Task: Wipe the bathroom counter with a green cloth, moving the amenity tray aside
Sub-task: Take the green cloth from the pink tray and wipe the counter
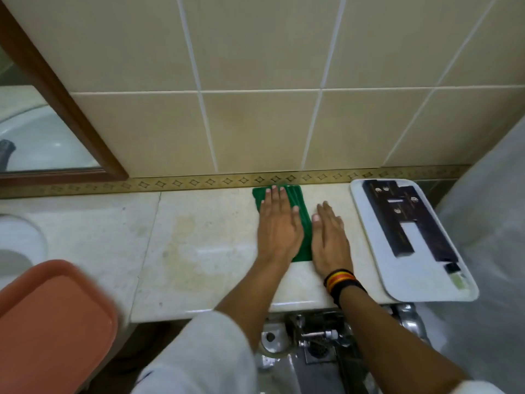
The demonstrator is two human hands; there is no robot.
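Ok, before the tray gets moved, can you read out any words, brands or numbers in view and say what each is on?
No text here can be read.
Dark amenity boxes on the white tray: small gold emblems show, but any lettering is too small and blurred to read.
Small packet at the tray's near end: nothing legible.
Green cloth, wristband, counter, wall tiles: no writing visible.

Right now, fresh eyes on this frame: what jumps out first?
The green cloth against the pale counter, pressed flat under the left hand near the back wall; the right hand lies flat beside it, at the cloth's right edge. Next, the white amenity tray with dark boxes at the counter's right end, its near corner overhanging the front edge. An orange lid-like shape fills the lower left.
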